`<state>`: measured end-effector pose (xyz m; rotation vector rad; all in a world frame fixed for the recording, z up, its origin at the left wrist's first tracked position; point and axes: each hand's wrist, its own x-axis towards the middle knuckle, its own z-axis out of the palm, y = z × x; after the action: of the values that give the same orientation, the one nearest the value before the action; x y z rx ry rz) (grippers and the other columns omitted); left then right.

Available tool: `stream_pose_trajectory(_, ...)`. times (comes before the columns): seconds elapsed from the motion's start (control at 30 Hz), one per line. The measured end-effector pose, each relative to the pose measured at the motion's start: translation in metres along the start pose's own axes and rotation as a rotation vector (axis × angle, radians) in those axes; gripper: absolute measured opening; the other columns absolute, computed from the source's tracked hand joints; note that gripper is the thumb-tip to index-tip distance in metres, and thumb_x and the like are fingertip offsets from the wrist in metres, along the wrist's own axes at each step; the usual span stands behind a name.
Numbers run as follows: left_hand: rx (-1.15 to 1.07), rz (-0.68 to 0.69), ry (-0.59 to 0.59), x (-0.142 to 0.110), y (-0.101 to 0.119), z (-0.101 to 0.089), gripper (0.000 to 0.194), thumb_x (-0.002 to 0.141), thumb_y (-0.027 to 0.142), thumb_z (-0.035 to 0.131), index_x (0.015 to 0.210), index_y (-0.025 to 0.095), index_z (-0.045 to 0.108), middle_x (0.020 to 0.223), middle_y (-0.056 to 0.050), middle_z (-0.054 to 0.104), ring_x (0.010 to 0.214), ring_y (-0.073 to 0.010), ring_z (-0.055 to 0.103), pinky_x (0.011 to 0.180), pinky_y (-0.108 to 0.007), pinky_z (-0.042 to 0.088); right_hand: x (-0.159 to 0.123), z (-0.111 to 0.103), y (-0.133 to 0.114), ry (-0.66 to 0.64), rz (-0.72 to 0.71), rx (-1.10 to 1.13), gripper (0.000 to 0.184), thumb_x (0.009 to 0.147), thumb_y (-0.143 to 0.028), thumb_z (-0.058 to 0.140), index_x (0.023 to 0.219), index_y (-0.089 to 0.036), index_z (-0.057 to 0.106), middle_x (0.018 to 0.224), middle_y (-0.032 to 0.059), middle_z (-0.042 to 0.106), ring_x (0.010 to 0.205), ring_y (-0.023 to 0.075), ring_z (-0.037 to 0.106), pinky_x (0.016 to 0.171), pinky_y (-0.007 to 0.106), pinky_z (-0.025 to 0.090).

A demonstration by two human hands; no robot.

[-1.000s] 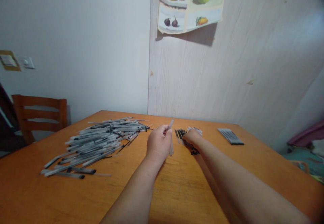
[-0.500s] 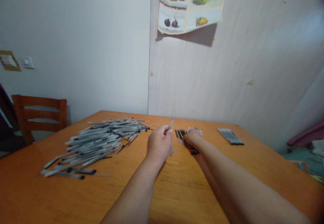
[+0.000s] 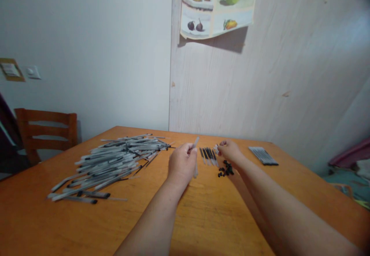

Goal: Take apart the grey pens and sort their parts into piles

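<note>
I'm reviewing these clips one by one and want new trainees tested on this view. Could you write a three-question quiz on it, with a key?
1. True or false: the pen heap lies to the left of the left hand.

2. What does the left hand hold?
A) A sheet of paper
B) A clear tube
C) A spoon

3. Fill in the missing word: the small black bits on the table lie nearer the ____ hand.

Key: 1. True; 2. B; 3. right
</note>
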<state>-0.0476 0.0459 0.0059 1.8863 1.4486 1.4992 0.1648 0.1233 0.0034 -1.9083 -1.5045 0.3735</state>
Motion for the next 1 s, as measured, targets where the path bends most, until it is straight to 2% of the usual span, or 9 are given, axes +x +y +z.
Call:
stream_pose_trajectory(0.07, -0.006, 0.004, -0.006, -0.001, 0.001, 0.0, 0.023, 0.089, 0.032, 0.052, 0.097, 0.02, 0.071, 0.092, -0.005, 0.072, 0.084, -0.0177, 0.064, 0.075, -0.027, 0.044, -0.007, -0.012, -0.001, 0.01, -0.019, 0.125, 0.037, 0.077, -0.019, 0.055, 0.111, -0.014, 0.067, 0.065, 0.0026, 0.068, 0.056, 0.0133, 0.058, 0.049, 0.02, 0.036)
stream_pose_trajectory(0.23, -0.003, 0.009, -0.017, -0.002, 0.003, 0.001, 0.023, 0.089, 0.031, 0.053, 0.098, 0.021, 0.071, 0.092, -0.005, 0.073, 0.085, -0.0177, 0.065, 0.077, -0.027, 0.044, -0.023, -0.036, -0.004, -0.056, -0.04, 0.455, 0.026, 0.082, -0.029, 0.052, 0.09, -0.012, 0.069, 0.077, 0.0101, 0.072, 0.062, 0.0151, 0.064, 0.048, 0.021, 0.04)
stream_pose_trajectory(0.37, -0.017, 0.016, -0.034, -0.003, 0.003, 0.003, 0.025, 0.089, 0.031, 0.052, 0.102, 0.021, 0.071, 0.094, -0.005, 0.073, 0.086, -0.0177, 0.065, 0.078, -0.027, 0.045, -0.034, -0.046, 0.001, -0.18, 0.018, 0.859, 0.024, 0.074, -0.022, 0.062, 0.095, -0.013, 0.067, 0.084, 0.0114, 0.073, 0.075, 0.0174, 0.069, 0.05, 0.02, 0.043)
stream_pose_trajectory(0.5, -0.046, 0.021, -0.061, -0.003, 0.003, 0.004, 0.026, 0.089, 0.032, 0.052, 0.102, 0.02, 0.072, 0.094, -0.006, 0.073, 0.086, -0.0181, 0.065, 0.079, -0.028, 0.046, -0.04, -0.053, 0.006, -0.202, -0.041, 0.866, 0.024, 0.069, -0.024, 0.072, 0.09, -0.014, 0.067, 0.072, 0.0046, 0.07, 0.06, 0.0117, 0.061, 0.048, 0.018, 0.039)
stream_pose_trajectory(0.6, -0.135, -0.023, -0.081, -0.004, 0.004, 0.006, 0.025, 0.087, 0.031, 0.054, 0.1, 0.019, 0.072, 0.093, -0.005, 0.073, 0.084, -0.0176, 0.065, 0.078, -0.028, 0.046, -0.042, -0.06, 0.002, -0.118, -0.102, 0.873, 0.03, 0.072, -0.036, 0.074, 0.09, -0.013, 0.069, 0.059, -0.003, 0.058, 0.047, 0.0062, 0.044, 0.043, 0.018, 0.029)
stream_pose_trajectory(0.67, -0.216, -0.074, -0.105, -0.004, 0.006, 0.008, 0.024, 0.085, 0.03, 0.056, 0.098, 0.018, 0.072, 0.091, -0.005, 0.073, 0.081, -0.0168, 0.065, 0.076, -0.027, 0.046, -0.043, -0.066, -0.005, -0.058, -0.137, 0.896, 0.035, 0.071, -0.041, 0.075, 0.092, -0.013, 0.071, 0.057, -0.0049, 0.054, 0.045, 0.0054, 0.039, 0.043, 0.019, 0.026)
stream_pose_trajectory(0.87, -0.484, -0.342, -0.26, -0.01, 0.014, 0.013, 0.037, 0.082, 0.04, 0.06, 0.105, 0.013, 0.069, 0.075, -0.003, 0.065, 0.055, -0.0101, 0.051, 0.054, -0.022, 0.038, -0.05, -0.077, -0.028, -0.042, -0.252, 1.028, 0.037, 0.071, -0.042, 0.076, 0.092, -0.013, 0.067, 0.077, 0.004, 0.067, 0.058, 0.0089, 0.054, 0.046, 0.019, 0.034)
stream_pose_trajectory(0.93, -0.503, -0.387, -0.293, -0.012, 0.016, 0.013, 0.037, 0.081, 0.042, 0.061, 0.104, 0.013, 0.069, 0.076, -0.003, 0.065, 0.054, -0.0088, 0.048, 0.052, -0.022, 0.036, -0.051, -0.079, -0.032, -0.026, -0.278, 1.063, 0.043, 0.071, -0.04, 0.076, 0.103, -0.014, 0.063, 0.079, 0.0041, 0.069, 0.058, 0.0092, 0.055, 0.046, 0.018, 0.035)
stream_pose_trajectory(1.0, -0.499, -0.394, -0.317, -0.014, 0.019, 0.011, 0.037, 0.08, 0.044, 0.062, 0.101, 0.013, 0.07, 0.076, -0.004, 0.065, 0.054, -0.0084, 0.047, 0.052, -0.021, 0.035, -0.052, -0.08, -0.033, 0.013, -0.296, 1.074, 0.056, 0.071, -0.037, 0.075, 0.119, -0.016, 0.055, 0.078, 0.003, 0.07, 0.057, 0.0103, 0.056, 0.046, 0.019, 0.036)
